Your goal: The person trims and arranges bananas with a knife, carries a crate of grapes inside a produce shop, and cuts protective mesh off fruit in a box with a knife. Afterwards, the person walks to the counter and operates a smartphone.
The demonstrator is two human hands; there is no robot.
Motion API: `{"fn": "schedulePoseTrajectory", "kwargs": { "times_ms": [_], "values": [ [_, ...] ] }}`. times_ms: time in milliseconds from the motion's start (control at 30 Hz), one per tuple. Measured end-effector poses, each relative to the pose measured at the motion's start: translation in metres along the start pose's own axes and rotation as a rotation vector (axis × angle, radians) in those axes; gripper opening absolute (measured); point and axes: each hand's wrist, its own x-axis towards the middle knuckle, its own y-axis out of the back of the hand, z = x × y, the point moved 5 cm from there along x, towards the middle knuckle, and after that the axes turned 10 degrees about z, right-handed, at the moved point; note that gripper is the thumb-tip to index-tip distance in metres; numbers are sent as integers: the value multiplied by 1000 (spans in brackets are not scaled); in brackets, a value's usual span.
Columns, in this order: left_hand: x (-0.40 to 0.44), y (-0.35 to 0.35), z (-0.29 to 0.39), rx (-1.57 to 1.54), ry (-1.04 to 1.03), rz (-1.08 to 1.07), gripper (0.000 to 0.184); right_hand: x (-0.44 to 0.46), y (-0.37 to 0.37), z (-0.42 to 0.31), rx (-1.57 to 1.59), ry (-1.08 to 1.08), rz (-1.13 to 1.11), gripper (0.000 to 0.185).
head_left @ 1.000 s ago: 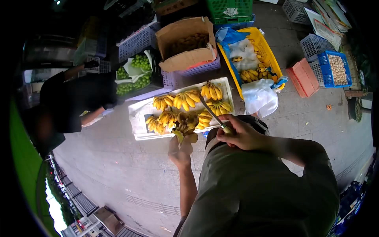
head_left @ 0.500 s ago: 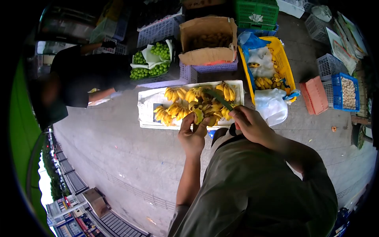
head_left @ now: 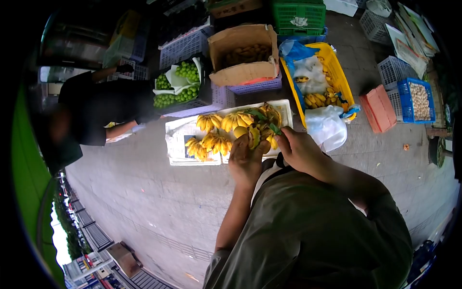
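Paved ground is spread beneath an outdoor produce area. Above it, the held bunch of bananas is kept over the near right part of a white tray, and its cut-looking stem end is turned toward the wearer. By the left hand, the bunch is gripped from the near side, with the fingers curled around its base. By the right hand, closed just to the right, a knife is gripped; its blade is pointed toward the far left and partly hidden by the fruit. Whether the bunch is touched by the blade cannot be told.

In the tray, more banana bunches are laid out in two rough rows, to the left of and beyond the held one. Past the tray's far right corner, a yellow crate is partly filled with bananas, with a clear plastic bag draped over its near end. Beyond the tray, a cardboard box is set on a purple crate, and round green fruit is held in a lined black crate to its left. Farther right, a red crate is placed beside a blue basket of small pale items. At the far left, a person in dark clothing is seen.
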Motion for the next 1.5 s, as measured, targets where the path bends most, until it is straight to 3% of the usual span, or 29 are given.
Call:
{"fn": "schedulePoseTrajectory", "kwargs": {
  "times_ms": [167,233,333,467,533,600,633,733,767,833,867,933,1000,1033,1067,1133,1200,1233,1300,1333,1400,1500],
  "values": [
    [0,-6,-7,135,-116,-20,39,-5,1,4,-16,-37,-61,22],
    [-3,-13,-29,-134,196,-64,37,-10,-1,6,-68,-27,-117,23],
    [-9,-20,-34,-138,221,-74,36,-14,-6,3,-6,-35,-106,26],
    [-13,-25,-21,-132,5,-66,31,-4,-13,13,41,-107,-81,28],
    [-10,-24,-19,-19,2,-92,30,-6,-12,15,60,-120,-74,29],
    [-10,-32,-24,-45,-81,-130,30,-11,-8,13,-8,30,-82,29],
    [-12,-36,-30,-159,-9,-132,31,-16,-4,16,-8,36,-82,29],
    [-15,-37,-42,-78,75,-115,33,-38,5,14,111,-7,-125,28],
    [-13,-45,-37,-217,-9,-102,36,-40,9,10,151,-56,-142,29],
    [-13,-45,-44,-132,-23,-119,37,-41,4,21,71,16,-166,20],
    [-15,-46,-44,-43,-37,-144,37,-45,0,26,-6,81,-184,24],
    [-15,-53,-53,-113,-46,-141,29,-44,-9,43,26,-25,-213,32],
    [-13,-57,-49,-56,-109,-206,24,-50,-19,50,-285,449,-95,43],
    [-13,-57,-45,-8,-86,-229,24,-52,-26,61,-284,410,-136,54],
    [-13,-62,-50,-13,-88,-231,24,-50,-23,63,-290,410,-134,54],
    [-15,-69,-62,-2,-183,-231,23,-48,-23,68,-199,231,-256,48],
    [-9,-72,-51,33,38,-244,26,-49,-6,55,-63,152,-321,34],
    [-6,-72,-65,31,45,-211,27,-45,13,38,144,-102,-319,30],
    [-19,-73,-109,6,12,-155,28,-37,47,1,708,-713,-117,30],
    [-19,-71,-128,-1,14,-136,29,-29,65,0,896,-850,61,34],
    [-23,-59,-127,5,63,-107,27,-5,82,57,969,-805,365,32],
    [-28,-33,-128,7,416,-211,32,-4,103,149,842,-730,671,32]
  ]
}}
